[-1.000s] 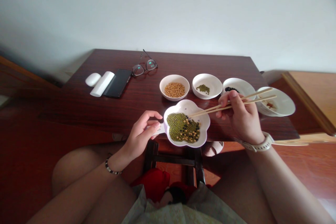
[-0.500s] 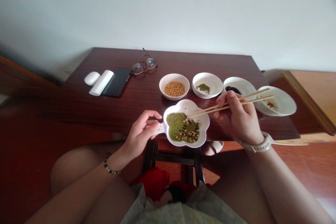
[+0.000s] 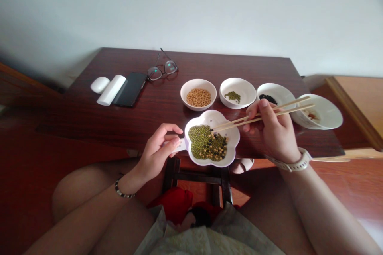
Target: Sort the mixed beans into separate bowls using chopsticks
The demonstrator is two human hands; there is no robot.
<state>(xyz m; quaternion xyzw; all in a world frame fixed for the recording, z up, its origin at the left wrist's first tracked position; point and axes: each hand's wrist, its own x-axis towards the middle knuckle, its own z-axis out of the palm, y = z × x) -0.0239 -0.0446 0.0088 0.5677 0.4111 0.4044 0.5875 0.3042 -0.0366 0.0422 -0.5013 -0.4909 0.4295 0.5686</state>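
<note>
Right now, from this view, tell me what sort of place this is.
Probably a room in a home: eyeglasses lie on a dark brown table by a plain wall, near a bowl of yellow beans.

Left forearm [image 3: 86, 215], lower left of the frame: bare. Its wrist carries a bracelet [image 3: 124, 195] of alternating black and pale beads, rounded in outline, with a short dark cord end at the top.

Right forearm [image 3: 326, 207], lower right: bare. Its wrist carries a cream band [image 3: 303, 161], watch-strap in shape, with a row of small holes; any dial is out of view.

Bottom centre: a loose pale grey-green garment [image 3: 191, 243], faintly mottled with yellow, creased, with visible edges; its type cannot be told. Below centre right: a light footwear strap [image 3: 247, 163] crosses a foot, otherwise largely hidden.
</note>
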